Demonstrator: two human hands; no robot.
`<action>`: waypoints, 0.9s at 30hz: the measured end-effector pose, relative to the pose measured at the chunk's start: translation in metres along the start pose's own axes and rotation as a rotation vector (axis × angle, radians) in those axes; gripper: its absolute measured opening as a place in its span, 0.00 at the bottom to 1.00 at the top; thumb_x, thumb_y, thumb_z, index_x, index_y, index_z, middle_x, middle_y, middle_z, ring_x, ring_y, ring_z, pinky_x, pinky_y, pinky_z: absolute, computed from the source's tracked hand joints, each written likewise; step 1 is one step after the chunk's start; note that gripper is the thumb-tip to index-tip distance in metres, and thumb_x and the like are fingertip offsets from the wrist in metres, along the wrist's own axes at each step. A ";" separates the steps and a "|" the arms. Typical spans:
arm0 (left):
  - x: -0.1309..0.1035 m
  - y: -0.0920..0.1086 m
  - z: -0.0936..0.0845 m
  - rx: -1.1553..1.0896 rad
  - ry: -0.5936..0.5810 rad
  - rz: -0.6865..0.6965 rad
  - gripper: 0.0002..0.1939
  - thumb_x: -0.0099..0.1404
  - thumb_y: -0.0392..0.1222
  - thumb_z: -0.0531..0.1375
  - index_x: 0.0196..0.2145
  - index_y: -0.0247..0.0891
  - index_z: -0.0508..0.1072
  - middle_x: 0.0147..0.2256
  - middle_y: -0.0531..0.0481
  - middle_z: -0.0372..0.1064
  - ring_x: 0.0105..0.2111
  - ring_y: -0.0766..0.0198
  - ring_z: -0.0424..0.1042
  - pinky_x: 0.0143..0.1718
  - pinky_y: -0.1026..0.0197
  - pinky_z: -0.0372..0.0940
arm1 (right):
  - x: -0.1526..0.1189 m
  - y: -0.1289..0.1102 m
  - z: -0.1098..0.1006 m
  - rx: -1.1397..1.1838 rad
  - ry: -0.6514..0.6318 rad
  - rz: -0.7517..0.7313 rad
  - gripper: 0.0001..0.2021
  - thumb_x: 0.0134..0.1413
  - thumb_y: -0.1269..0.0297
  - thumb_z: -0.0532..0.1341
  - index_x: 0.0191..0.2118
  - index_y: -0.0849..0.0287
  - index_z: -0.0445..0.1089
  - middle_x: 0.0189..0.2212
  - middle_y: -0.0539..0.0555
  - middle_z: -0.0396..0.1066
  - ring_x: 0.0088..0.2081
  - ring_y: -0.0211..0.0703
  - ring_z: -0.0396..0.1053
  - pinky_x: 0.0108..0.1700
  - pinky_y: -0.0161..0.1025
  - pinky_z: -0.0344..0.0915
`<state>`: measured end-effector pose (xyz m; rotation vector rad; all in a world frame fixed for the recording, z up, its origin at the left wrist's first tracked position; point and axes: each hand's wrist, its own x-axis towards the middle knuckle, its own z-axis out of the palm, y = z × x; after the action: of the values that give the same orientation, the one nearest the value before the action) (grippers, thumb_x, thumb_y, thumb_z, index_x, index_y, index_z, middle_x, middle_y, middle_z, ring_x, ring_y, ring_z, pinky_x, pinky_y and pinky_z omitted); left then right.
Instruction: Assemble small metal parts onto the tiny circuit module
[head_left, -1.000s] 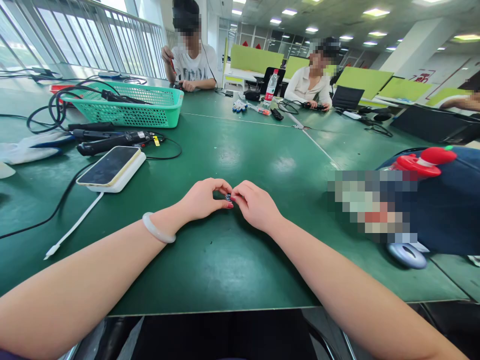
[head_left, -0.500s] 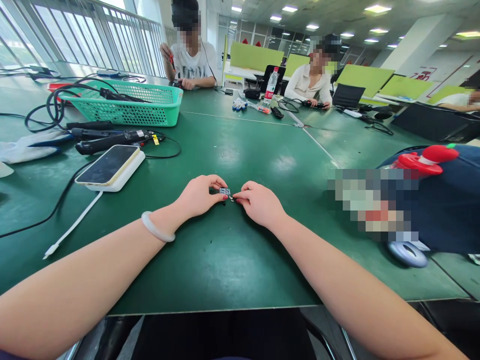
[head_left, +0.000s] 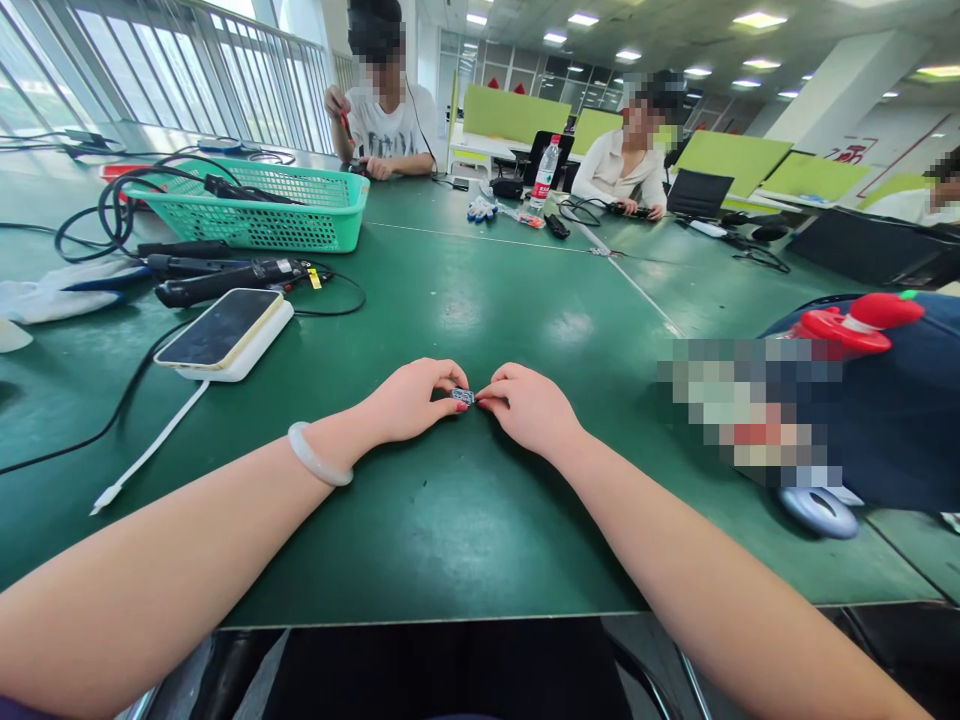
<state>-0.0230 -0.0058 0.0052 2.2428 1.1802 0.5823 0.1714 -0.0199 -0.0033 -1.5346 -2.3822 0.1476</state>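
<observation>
Between thumb and fingers, my left hand (head_left: 415, 402) holds a small dark circuit board (head_left: 463, 396) with pale markings, just above or on the green table (head_left: 420, 540). A pale bangle (head_left: 318, 457) circles the left wrist. My right hand (head_left: 529, 407) is closed in a pinch at the board's right edge. Whatever its fingertips grip is too small to make out. Part of the board is hidden behind the left thumb and fingers.
Left of my hands lies a phone (head_left: 222, 328) on a white block, near black handheld tools (head_left: 229, 284) and a green basket (head_left: 300, 222) with cables. To the right are a blue bag (head_left: 900, 420) and a bluish round object (head_left: 817, 512). Two people sit across the table.
My left hand has shifted slightly right and down with the circuit board, which now appears flatter. The right hand has moved a little right. The silvery bit at the board's corner no longer shows.
</observation>
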 end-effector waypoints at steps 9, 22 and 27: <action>0.000 0.001 -0.001 -0.043 -0.003 -0.009 0.10 0.59 0.46 0.57 0.38 0.42 0.69 0.35 0.54 0.74 0.38 0.61 0.72 0.43 0.59 0.63 | 0.002 -0.002 0.002 0.033 -0.012 -0.010 0.08 0.56 0.64 0.58 0.39 0.53 0.74 0.37 0.51 0.70 0.39 0.40 0.67 0.39 0.36 0.61; 0.000 0.000 0.001 -0.062 -0.041 -0.021 0.09 0.59 0.46 0.56 0.38 0.42 0.68 0.35 0.55 0.74 0.36 0.62 0.72 0.40 0.60 0.62 | 0.007 -0.001 0.009 0.067 -0.054 0.007 0.05 0.56 0.68 0.57 0.31 0.57 0.70 0.33 0.50 0.68 0.35 0.37 0.65 0.36 0.34 0.59; 0.001 0.000 0.000 -0.059 -0.012 -0.010 0.10 0.59 0.47 0.56 0.38 0.43 0.68 0.36 0.55 0.74 0.38 0.62 0.72 0.42 0.59 0.62 | 0.006 0.000 0.009 0.057 -0.061 -0.013 0.05 0.57 0.69 0.56 0.32 0.57 0.69 0.34 0.51 0.67 0.36 0.37 0.65 0.36 0.33 0.59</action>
<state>-0.0221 -0.0056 0.0052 2.1866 1.1527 0.5918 0.1662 -0.0140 -0.0108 -1.5088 -2.4128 0.2599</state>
